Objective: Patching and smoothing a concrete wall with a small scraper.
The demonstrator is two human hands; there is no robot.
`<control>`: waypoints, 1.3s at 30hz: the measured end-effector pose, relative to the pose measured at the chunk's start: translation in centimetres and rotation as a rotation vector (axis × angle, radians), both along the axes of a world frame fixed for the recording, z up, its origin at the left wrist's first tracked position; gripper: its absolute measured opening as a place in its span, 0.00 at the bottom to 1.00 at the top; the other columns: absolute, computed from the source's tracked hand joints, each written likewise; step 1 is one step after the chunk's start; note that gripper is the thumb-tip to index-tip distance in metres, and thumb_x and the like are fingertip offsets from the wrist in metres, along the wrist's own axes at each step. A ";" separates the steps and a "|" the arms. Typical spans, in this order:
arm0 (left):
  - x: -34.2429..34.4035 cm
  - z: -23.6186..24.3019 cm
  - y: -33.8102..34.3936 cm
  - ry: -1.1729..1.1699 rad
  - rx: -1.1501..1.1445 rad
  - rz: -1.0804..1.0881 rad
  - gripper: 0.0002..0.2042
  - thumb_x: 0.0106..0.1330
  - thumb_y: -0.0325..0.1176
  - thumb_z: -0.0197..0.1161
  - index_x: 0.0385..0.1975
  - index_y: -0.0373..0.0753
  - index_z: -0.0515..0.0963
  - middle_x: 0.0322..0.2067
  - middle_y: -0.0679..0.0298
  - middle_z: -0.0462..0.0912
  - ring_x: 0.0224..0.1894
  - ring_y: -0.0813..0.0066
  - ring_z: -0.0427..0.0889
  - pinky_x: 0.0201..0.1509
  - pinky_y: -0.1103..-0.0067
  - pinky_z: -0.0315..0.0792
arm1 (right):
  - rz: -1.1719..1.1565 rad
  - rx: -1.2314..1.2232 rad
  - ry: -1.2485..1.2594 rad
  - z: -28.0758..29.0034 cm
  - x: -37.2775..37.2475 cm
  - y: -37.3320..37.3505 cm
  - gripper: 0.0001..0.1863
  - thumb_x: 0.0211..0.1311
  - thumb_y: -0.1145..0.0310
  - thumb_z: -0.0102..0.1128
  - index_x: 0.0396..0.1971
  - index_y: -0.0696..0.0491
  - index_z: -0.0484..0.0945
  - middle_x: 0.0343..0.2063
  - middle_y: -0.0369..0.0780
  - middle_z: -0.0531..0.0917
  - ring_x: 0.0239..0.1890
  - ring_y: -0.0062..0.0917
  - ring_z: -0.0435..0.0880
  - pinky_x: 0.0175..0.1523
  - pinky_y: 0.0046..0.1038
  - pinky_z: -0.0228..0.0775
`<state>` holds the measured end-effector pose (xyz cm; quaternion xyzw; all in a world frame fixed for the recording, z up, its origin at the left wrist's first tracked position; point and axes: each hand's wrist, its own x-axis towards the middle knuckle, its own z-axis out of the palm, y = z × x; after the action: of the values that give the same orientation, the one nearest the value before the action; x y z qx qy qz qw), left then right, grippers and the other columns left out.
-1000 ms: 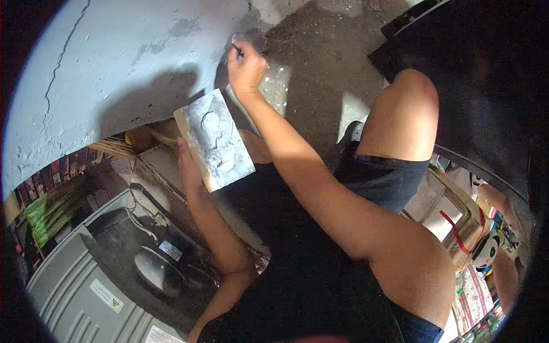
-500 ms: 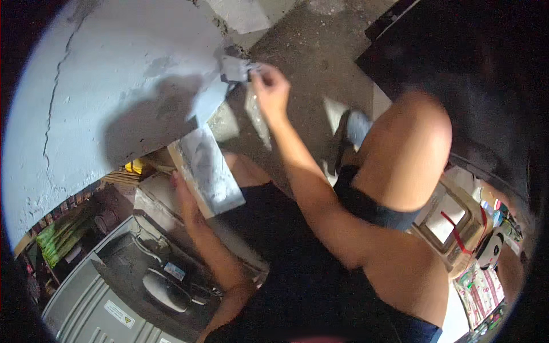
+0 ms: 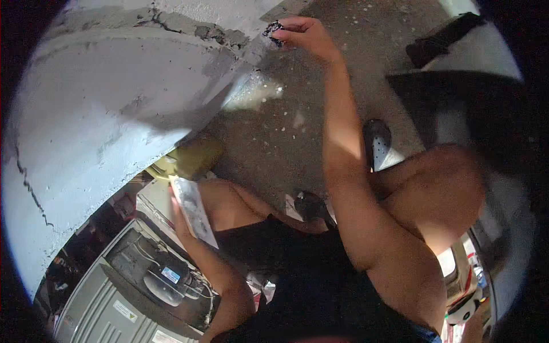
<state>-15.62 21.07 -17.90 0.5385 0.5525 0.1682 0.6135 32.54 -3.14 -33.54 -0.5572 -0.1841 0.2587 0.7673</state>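
At the far end of the wall base, my right hand (image 3: 306, 37) pinches a small scraper (image 3: 273, 33), dark and spotted with white. Its blade is hard to make out against the pale wall (image 3: 103, 97). A rough, broken strip with a crack (image 3: 211, 35) runs along the wall to the left of that hand. Lower left, my left hand (image 3: 176, 204) is closed on the outer edge of a flat board (image 3: 195, 208) smeared with white and grey paste. The board is held tilted beside my bare knee, and some of my left fingers are hidden behind it.
Speckled concrete floor (image 3: 274, 120) lies between the wall and my feet. A yellow object (image 3: 191, 160) stands by the wall's near edge. A grey machine housing (image 3: 108, 303) with wires sits at lower left. Dark furniture (image 3: 469, 108) is on the right.
The view has shifted. My right hand with the scraper has gone farther out along the wall base. The board in my left hand is now lower and turned more edge-on.
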 end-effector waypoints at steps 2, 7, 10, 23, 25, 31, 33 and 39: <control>-0.7 -0.3 1.1 0.127 -0.090 -0.044 0.34 0.73 0.58 0.48 0.70 0.39 0.60 0.64 0.59 0.70 0.62 0.60 0.70 0.67 0.69 0.63 | 0.005 0.023 0.046 -2.4 1.2 0.8 0.18 0.55 0.63 0.75 0.44 0.54 0.86 0.33 0.33 0.87 0.32 0.16 0.82 0.38 0.23 0.75; -3.5 0.8 -0.2 -0.229 -0.560 0.207 0.37 0.72 0.62 0.45 0.71 0.41 0.59 0.65 0.59 0.67 0.64 0.58 0.67 0.69 0.67 0.60 | 0.054 0.139 0.189 -5.3 1.8 4.2 0.17 0.57 0.63 0.73 0.44 0.54 0.85 0.36 0.33 0.87 0.36 0.18 0.84 0.42 0.24 0.78; 0.0 3.5 -4.7 0.217 -0.004 0.290 0.41 0.69 0.70 0.40 0.69 0.41 0.62 0.60 0.58 0.72 0.59 0.58 0.72 0.65 0.65 0.65 | 0.094 0.125 0.265 -2.7 2.0 6.6 0.18 0.54 0.63 0.75 0.43 0.54 0.86 0.33 0.33 0.87 0.35 0.17 0.83 0.42 0.25 0.75; 2.6 2.9 -4.4 0.263 -0.076 0.273 0.35 0.70 0.63 0.49 0.65 0.40 0.65 0.53 0.60 0.77 0.49 0.63 0.78 0.53 0.70 0.74 | -0.350 0.177 0.227 -0.3 -2.7 4.4 0.13 0.55 0.72 0.74 0.41 0.56 0.85 0.37 0.37 0.87 0.40 0.20 0.85 0.48 0.25 0.78; 2.8 2.6 -4.3 0.292 -0.017 0.329 0.32 0.73 0.62 0.43 0.62 0.40 0.69 0.50 0.60 0.81 0.46 0.63 0.81 0.49 0.70 0.78 | -0.503 0.096 0.167 0.2 -4.9 3.9 0.12 0.55 0.73 0.73 0.40 0.56 0.85 0.35 0.36 0.88 0.39 0.20 0.85 0.47 0.26 0.78; 1.2 1.8 -3.0 0.173 -0.090 0.300 0.30 0.74 0.60 0.44 0.62 0.40 0.70 0.51 0.59 0.80 0.46 0.62 0.81 0.51 0.70 0.77 | -0.805 -0.021 -0.149 1.1 -12.1 7.5 0.08 0.56 0.81 0.68 0.37 0.57 0.85 0.40 0.42 0.88 0.43 0.25 0.86 0.52 0.27 0.77; 0.8 1.7 -3.1 0.173 -0.082 0.306 0.31 0.74 0.59 0.44 0.62 0.40 0.69 0.51 0.58 0.80 0.47 0.62 0.81 0.51 0.69 0.77 | -0.792 0.003 -0.228 2.3 -13.3 8.9 0.08 0.56 0.82 0.67 0.36 0.57 0.84 0.41 0.42 0.87 0.44 0.27 0.86 0.52 0.28 0.77; 3.8 2.4 -4.8 0.262 -0.027 0.293 0.32 0.74 0.60 0.43 0.63 0.38 0.68 0.50 0.57 0.80 0.44 0.62 0.82 0.48 0.69 0.79 | -0.732 0.053 -0.263 4.0 -13.5 9.6 0.11 0.54 0.85 0.66 0.36 0.55 0.83 0.39 0.42 0.88 0.45 0.31 0.87 0.52 0.31 0.78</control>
<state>-11.79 16.31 -15.50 0.4613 0.7025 0.1767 0.5124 19.08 6.49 -29.50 -0.5945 -0.0762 -0.1108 0.7928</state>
